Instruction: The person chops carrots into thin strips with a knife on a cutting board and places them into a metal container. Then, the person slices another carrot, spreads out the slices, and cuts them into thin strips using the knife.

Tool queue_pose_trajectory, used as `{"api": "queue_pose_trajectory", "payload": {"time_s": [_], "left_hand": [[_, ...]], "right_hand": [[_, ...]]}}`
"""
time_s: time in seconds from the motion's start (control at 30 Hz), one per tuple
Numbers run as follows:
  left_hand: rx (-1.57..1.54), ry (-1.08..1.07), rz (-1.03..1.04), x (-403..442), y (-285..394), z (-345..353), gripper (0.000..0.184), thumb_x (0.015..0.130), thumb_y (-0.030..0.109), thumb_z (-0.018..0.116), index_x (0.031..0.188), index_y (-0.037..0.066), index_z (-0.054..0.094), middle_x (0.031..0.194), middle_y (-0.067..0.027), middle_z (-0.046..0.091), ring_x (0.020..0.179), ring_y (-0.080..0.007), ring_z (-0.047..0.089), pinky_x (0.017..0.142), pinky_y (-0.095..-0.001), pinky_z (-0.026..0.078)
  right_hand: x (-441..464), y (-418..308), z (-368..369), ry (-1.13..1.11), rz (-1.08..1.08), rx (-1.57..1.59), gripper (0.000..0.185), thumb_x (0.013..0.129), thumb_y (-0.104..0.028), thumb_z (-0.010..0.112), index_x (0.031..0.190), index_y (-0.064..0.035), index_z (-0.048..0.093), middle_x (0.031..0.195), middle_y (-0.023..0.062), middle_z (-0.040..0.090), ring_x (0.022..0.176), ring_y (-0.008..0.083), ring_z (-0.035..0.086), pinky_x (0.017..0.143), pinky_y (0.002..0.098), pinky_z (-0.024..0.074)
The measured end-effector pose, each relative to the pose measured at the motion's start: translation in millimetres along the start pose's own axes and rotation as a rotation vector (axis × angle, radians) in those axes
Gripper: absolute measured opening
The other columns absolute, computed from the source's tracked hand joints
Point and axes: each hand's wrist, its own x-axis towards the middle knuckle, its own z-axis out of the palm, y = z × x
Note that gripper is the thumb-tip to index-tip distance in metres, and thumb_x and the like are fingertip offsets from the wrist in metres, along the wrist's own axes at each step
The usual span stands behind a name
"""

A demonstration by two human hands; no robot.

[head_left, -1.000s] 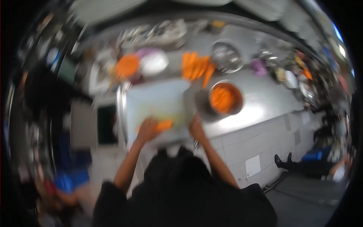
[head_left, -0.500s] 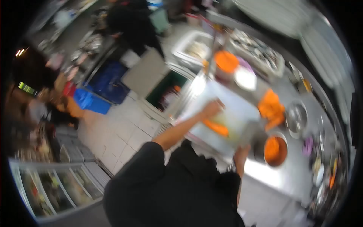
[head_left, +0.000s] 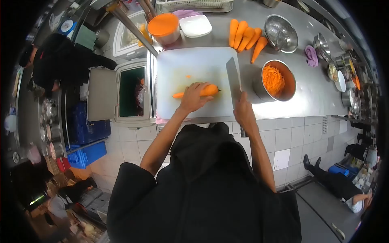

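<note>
A whole carrot [head_left: 210, 90] lies crosswise on the white cutting board [head_left: 182, 60], its dark stem end pointing right. My left hand [head_left: 195, 97] is laid over its middle, with the fingers curled round it. In my right hand [head_left: 244, 111] is the handle of a cleaver [head_left: 233, 77]. The broad blade is over the right side of the board, apart from the carrot. A small orange scrap [head_left: 188, 76] sits above the carrot, on a patch of yellowish stain.
Right of the board stands a steel pot [head_left: 292, 83] with shredded carrot [head_left: 273, 81]. Several whole carrots [head_left: 246, 35] lie behind it, beside a metal bowl [head_left: 281, 33]. An orange-lidded tub [head_left: 163, 28] and white dish [head_left: 195, 26] are at the back; an open bin [head_left: 133, 91] is left.
The view has turned and steadied. My left hand, earlier above the carrot on the board, is now on it. The blade, blurred before, now shows clearly at the board's right side.
</note>
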Motion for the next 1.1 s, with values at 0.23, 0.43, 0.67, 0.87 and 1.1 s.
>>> {"api": "queue_pose_trajectory", "payload": {"time_s": [0.23,0.43,0.67,0.87,1.1], "left_hand": [[0.004,0.266,0.176,13,9,26,0.015,0.087,0.011,0.068,0.102,0.009,0.066,0.101,-0.0083,0.06,0.093,-0.028,0.057,0.08,-0.041,0.043],[0.164,0.312,0.24,17,10,31,0.01,0.088,0.015,0.067,0.097,0.013,0.067,0.093,-0.0055,0.055,0.084,-0.0252,0.056,0.07,-0.04,0.04],[0.162,0.259,0.205,15,10,31,0.016,0.085,0.014,0.068,0.101,0.011,0.069,0.097,-0.0066,0.056,0.087,-0.0264,0.055,0.072,-0.0413,0.04],[0.134,0.234,0.219,16,11,28,0.018,0.084,0.013,0.069,0.102,0.012,0.068,0.1,-0.0065,0.057,0.088,-0.0264,0.056,0.073,-0.0413,0.041],[0.066,0.243,0.162,14,11,26,0.029,0.082,0.019,0.073,0.109,0.012,0.067,0.105,-0.0063,0.058,0.092,-0.0273,0.057,0.078,-0.0411,0.043]], "right_hand": [[-52,-32,16,-0.08,0.051,0.041,0.019,0.099,-0.006,0.047,0.112,0.0027,0.037,0.077,0.037,0.061,0.077,0.0573,0.059,0.066,0.0634,0.0444],[-67,-40,21,-0.189,0.166,-0.03,0.031,0.085,0.005,0.047,0.114,0.0036,0.036,0.09,0.0379,0.062,0.08,0.0568,0.061,0.072,0.0636,0.0481],[-76,-47,22,-0.268,0.269,-0.025,0.035,0.085,0.005,0.047,0.118,0.0004,0.034,0.097,0.0374,0.061,0.082,0.0581,0.06,0.075,0.0652,0.0468],[-61,-33,34,-0.252,0.217,-0.024,0.033,0.085,0.005,0.047,0.115,0.0007,0.034,0.094,0.0359,0.061,0.082,0.0565,0.06,0.074,0.0644,0.047],[-41,-11,50,-0.131,0.148,0.102,0.021,0.094,-0.001,0.048,0.111,0.0023,0.036,0.076,0.0369,0.061,0.078,0.059,0.057,0.067,0.064,0.0418]]}}
